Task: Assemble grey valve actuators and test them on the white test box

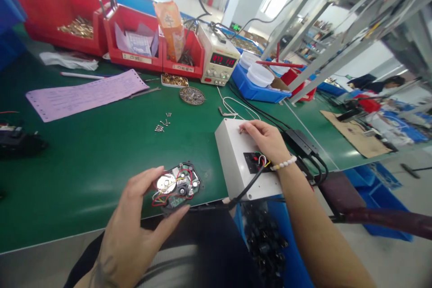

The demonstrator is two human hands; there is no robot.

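At the bench's front edge, my left hand (135, 220) grips an open device housing with a circuit board (178, 186), thumb below and fingers at its left side. A silver disc, a small round black part and red, yellow and white wires show on it. My right hand (268, 139), a beaded bracelet at its wrist, pinches a small metal toggle switch (240, 130) on top of a white box (232, 162). The fingertips partly cover the switch. A black cable (248, 186) and coloured wires run to a dark socket panel (251, 163) on the box.
Red bins (135, 60) and a power supply (219, 56) with lit red digits stand at the back. Several screws (162, 125), a dish of small parts (191, 96) and a pink sheet (86, 94) lie on the green bench. Below is a blue crate (293, 243) of black parts.
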